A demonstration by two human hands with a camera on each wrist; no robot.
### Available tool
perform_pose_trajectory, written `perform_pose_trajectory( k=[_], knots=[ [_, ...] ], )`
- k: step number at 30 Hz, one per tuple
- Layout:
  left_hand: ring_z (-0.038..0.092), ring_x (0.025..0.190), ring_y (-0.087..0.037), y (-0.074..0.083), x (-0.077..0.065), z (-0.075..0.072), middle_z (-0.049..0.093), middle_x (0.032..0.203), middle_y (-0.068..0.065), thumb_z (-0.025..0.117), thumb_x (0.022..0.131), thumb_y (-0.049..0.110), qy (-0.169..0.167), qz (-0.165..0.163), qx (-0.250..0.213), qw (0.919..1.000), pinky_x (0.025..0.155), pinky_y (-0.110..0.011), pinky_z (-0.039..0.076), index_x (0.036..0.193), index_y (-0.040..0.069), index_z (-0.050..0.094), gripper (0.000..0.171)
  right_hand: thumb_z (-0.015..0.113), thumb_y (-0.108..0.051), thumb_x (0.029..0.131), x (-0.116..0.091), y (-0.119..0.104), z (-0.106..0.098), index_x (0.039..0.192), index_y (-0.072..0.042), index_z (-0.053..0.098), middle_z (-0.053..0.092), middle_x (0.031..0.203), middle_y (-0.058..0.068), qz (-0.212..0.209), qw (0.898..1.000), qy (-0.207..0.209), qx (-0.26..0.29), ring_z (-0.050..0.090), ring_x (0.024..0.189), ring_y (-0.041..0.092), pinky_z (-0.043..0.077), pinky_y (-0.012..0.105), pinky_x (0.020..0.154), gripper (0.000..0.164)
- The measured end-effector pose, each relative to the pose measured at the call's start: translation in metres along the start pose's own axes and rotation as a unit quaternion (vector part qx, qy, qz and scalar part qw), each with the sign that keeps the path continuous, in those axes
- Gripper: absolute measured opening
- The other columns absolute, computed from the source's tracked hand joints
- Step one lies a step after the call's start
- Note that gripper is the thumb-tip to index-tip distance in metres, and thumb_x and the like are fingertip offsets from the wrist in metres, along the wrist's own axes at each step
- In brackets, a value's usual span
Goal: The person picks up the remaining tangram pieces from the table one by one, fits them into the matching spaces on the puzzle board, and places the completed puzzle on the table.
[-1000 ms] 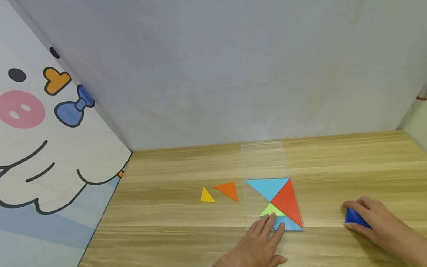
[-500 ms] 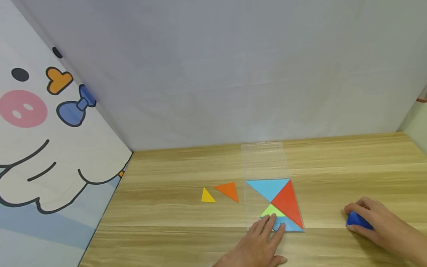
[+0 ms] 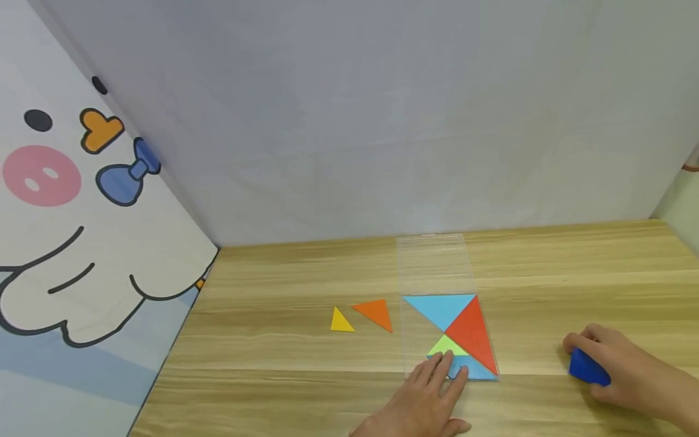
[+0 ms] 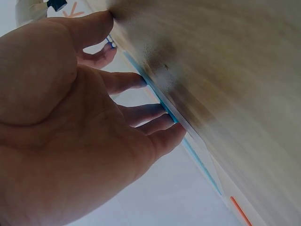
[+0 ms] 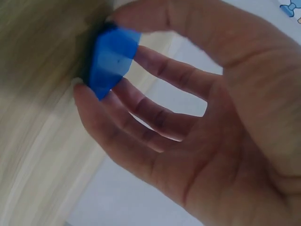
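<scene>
My left hand (image 3: 417,400) lies with its fingers extended over a light blue tangram piece (image 3: 477,368), the fingertips on it and at the edge of a lime green triangle (image 3: 445,345). Both pieces lie in a clear tray (image 3: 417,346), along with a larger light blue triangle (image 3: 441,308) and a red triangle (image 3: 474,334). Out to the right, my right hand (image 3: 628,370) holds a dark blue tangram piece (image 3: 588,367) at the tabletop, fingers curled about it. The right wrist view shows the thumb at one end of this blue piece (image 5: 115,59); its full outline is partly hidden.
Left of the tray, a yellow triangle (image 3: 341,321) and an orange triangle (image 3: 377,312) lie on the wooden table (image 3: 262,364). A clear lid (image 3: 435,264) extends behind the tray. A pale curtain (image 3: 382,121) backs the table; a cartoon-printed panel (image 3: 109,243) stands at left.
In my right hand the blue piece has turned a little, and the thumb has drawn back from its near left corner. My left hand has kept its place on the pieces.
</scene>
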State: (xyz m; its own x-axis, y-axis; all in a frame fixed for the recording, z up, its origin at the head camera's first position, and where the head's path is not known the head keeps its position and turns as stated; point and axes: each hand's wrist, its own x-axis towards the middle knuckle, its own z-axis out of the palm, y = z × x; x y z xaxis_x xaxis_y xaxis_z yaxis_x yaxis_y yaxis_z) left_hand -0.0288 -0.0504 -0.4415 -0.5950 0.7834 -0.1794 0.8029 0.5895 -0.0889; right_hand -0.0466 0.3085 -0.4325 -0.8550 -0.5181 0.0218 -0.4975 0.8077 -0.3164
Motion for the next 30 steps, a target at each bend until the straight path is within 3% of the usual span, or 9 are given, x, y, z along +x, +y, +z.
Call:
perform_pose_trajectory(
  k=[2, 5, 8, 10, 18, 30],
  knots=[
    [0.034, 0.148, -0.023, 0.000, 0.000, 0.001, 0.032, 0.163, -0.014, 0.032, 0.108, 0.059, 0.004, 0.000, 0.007, 1.0000, 0.115, -0.029, 0.037, 0.160, 0.014, 0.034, 0.069, 0.094, -0.005, 0.059, 0.002, -0.003, -0.001, 0.111, -0.008, 0.061, 0.054, 0.103, 0.008, 0.003, 1.000, -0.004, -0.003, 0.057, 0.090, 0.029, 0.057, 0.040, 0.064, 0.063],
    [0.035, 0.148, -0.024, 0.001, 0.000, 0.002, 0.034, 0.162, -0.014, 0.032, 0.108, 0.059, 0.012, 0.001, 0.018, 0.9998, 0.114, -0.029, 0.037, 0.159, 0.014, 0.035, 0.068, 0.095, -0.006, 0.051, 0.002, -0.004, 0.003, 0.109, -0.013, 0.061, 0.054, 0.102, 0.004, -0.029, 0.998, 0.048, -0.024, 0.057, 0.089, 0.022, 0.056, 0.033, 0.064, 0.068],
    [0.035, 0.148, -0.023, 0.001, -0.001, 0.002, 0.034, 0.162, -0.014, 0.032, 0.108, 0.059, 0.015, 0.000, 0.022, 0.9996, 0.114, -0.028, 0.037, 0.159, 0.014, 0.036, 0.068, 0.096, -0.008, 0.044, 0.002, -0.004, 0.010, 0.108, -0.018, 0.060, 0.054, 0.100, 0.000, -0.074, 0.990, 0.114, -0.044, 0.053, 0.086, 0.012, 0.050, 0.024, 0.062, 0.074],
    [0.035, 0.148, -0.023, 0.001, -0.001, 0.002, 0.034, 0.162, -0.014, 0.032, 0.108, 0.059, 0.014, 0.000, 0.021, 0.9997, 0.114, -0.028, 0.037, 0.159, 0.014, 0.035, 0.068, 0.096, -0.008, 0.042, 0.004, -0.003, 0.012, 0.109, -0.018, 0.060, 0.054, 0.100, -0.001, -0.090, 0.986, 0.135, -0.047, 0.052, 0.085, 0.009, 0.049, 0.022, 0.062, 0.076],
    [0.034, 0.148, -0.023, 0.000, -0.001, 0.001, 0.032, 0.163, -0.014, 0.032, 0.108, 0.059, 0.005, 0.001, 0.010, 0.9999, 0.114, -0.028, 0.037, 0.160, 0.014, 0.034, 0.069, 0.097, -0.009, 0.046, 0.016, -0.007, 0.012, 0.108, -0.015, 0.063, 0.059, 0.103, 0.003, -0.089, 0.985, 0.138, -0.057, 0.058, 0.084, 0.017, 0.054, 0.027, 0.065, 0.071],
    [0.033, 0.148, -0.022, 0.000, 0.000, 0.002, 0.031, 0.164, -0.013, 0.033, 0.107, 0.060, -0.004, -0.006, 0.009, 0.9999, 0.114, -0.027, 0.036, 0.161, 0.015, 0.033, 0.070, 0.095, -0.005, 0.045, 0.029, -0.014, 0.013, 0.110, -0.017, 0.064, 0.059, 0.104, 0.001, -0.117, 0.978, 0.165, -0.053, 0.054, 0.088, 0.012, 0.053, 0.026, 0.068, 0.073]
  ],
)
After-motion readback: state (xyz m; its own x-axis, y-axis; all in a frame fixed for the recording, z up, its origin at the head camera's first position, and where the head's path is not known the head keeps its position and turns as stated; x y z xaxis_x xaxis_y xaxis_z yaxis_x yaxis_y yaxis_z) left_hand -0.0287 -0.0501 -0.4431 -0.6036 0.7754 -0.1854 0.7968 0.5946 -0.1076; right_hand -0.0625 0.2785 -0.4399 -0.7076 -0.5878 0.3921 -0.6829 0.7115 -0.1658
